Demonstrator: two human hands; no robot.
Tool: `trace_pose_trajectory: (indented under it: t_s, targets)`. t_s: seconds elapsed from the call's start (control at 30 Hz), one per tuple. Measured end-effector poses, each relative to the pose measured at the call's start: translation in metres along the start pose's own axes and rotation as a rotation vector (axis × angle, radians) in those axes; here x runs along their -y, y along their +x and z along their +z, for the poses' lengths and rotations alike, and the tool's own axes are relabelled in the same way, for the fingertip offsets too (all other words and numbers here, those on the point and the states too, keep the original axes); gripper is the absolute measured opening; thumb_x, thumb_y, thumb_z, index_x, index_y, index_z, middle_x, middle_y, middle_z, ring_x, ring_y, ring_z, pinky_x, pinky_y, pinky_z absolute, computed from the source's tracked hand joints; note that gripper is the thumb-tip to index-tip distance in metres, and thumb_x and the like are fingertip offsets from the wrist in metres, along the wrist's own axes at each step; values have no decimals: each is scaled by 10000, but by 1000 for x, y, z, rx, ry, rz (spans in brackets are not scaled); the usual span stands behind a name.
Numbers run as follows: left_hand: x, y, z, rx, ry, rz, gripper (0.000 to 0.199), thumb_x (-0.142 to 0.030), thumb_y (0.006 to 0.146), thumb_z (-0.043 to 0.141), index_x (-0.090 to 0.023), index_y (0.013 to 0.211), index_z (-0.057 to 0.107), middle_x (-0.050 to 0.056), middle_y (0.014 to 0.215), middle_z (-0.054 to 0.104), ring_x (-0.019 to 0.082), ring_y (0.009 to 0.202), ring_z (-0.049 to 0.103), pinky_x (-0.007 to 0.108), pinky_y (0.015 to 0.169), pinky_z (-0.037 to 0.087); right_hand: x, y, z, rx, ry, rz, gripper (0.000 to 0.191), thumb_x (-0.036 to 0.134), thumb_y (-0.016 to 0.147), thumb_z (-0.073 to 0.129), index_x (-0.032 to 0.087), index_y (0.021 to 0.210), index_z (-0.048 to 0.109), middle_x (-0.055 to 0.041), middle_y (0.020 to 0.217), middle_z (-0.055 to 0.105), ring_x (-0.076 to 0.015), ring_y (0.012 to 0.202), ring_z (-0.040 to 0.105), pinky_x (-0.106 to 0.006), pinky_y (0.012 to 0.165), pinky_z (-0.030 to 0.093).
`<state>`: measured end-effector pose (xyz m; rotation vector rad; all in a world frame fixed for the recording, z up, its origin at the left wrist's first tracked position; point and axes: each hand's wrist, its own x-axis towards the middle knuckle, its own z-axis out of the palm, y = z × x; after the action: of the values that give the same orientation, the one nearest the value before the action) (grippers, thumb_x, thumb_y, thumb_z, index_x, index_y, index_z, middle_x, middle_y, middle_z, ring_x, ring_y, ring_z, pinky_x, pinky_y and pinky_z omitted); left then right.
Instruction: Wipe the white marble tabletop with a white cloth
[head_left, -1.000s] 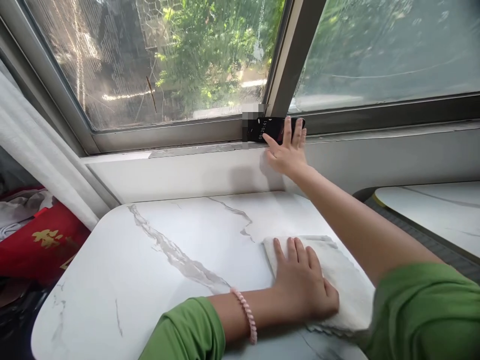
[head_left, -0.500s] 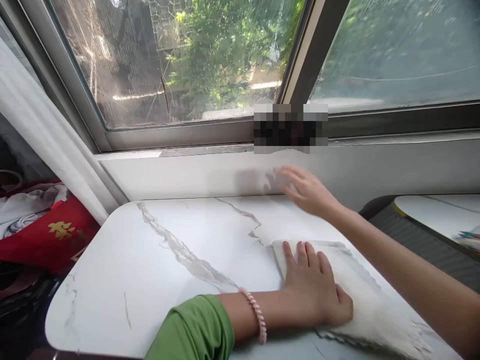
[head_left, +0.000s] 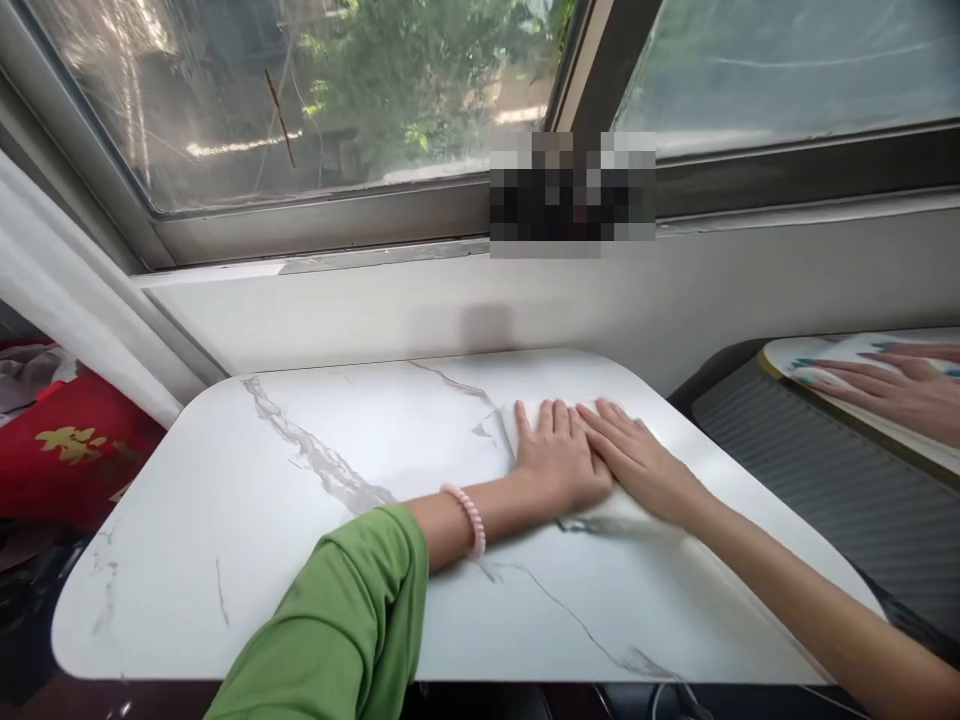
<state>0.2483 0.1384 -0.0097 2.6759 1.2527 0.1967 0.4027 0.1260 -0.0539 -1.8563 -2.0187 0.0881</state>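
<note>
A pale cloth [head_left: 626, 508] lies on the white marbled tabletop [head_left: 300, 560], mostly covered by my two hands. My left hand [head_left: 559, 455], below a green sleeve and a pink beaded bracelet [head_left: 469, 520], rests flat on the cloth with its fingers stretched toward the window. Close against it, my right hand [head_left: 637, 455] is also laid flat, its fingertips by the left hand's fingers and its palm on the cloth. Neither hand grips the cloth. Its far edge is blurred and partly hidden under the fingers.
A window [head_left: 337, 215] and low white wall [head_left: 337, 310] stand behind the table. At left are a white curtain [head_left: 90, 300] and a red bag [head_left: 67, 450]. Another person's hand [head_left: 892, 390] rests over a second table at right, beside a grey ribbed surface [head_left: 817, 480].
My right hand has come down from near the wall onto the cloth beside my left. My left hand and the cloth have moved away from me, toward the wall. Another person's hands have appeared at right.
</note>
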Motion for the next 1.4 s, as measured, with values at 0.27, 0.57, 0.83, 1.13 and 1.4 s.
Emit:
trace_pose_trajectory:
  t_s: [0.27,0.57,0.83,1.13,1.4]
  targets:
    - [48,87,-1,-149,71,-111,580,-294,936,188,-43,1444,317,112,1511,350,222,1407,253,502,1179,79,-11,112,13,3,-109,-77,552,293,957,187,98,1401,451,-151,1468,424,-289,1385,330,-527,1087,342]
    - [44,88,2,-163,122,-142,570,-292,942,200,-50,1445,316,122,1524,321,232,1420,224,500,1176,65,-16,110,12,-7,-139,-152,549,279,948,198,98,1414,424,-137,1472,426,-281,1395,310,-507,1098,321]
    - [-30,3,7,-52,60,-86,622,-340,940,232,-6,1464,254,165,1551,242,303,1448,121,547,1166,25,-12,-12,-15,25,-76,-138,543,314,959,195,176,1457,362,-88,1535,326,-251,1434,204,-509,1137,260]
    - [-113,-60,18,20,46,78,641,-344,941,208,15,1471,233,178,1553,225,341,1448,94,597,1158,50,-29,-136,-46,-19,2,38,564,401,958,180,264,1490,304,-16,1564,260,-208,1432,210,-430,1180,178]
    - [-120,-53,21,13,49,98,646,-359,927,212,-13,1471,257,155,1550,248,314,1451,113,594,1160,69,-42,-138,-45,-47,-26,39,574,398,956,178,238,1492,310,-37,1546,302,-210,1421,240,-416,1178,193]
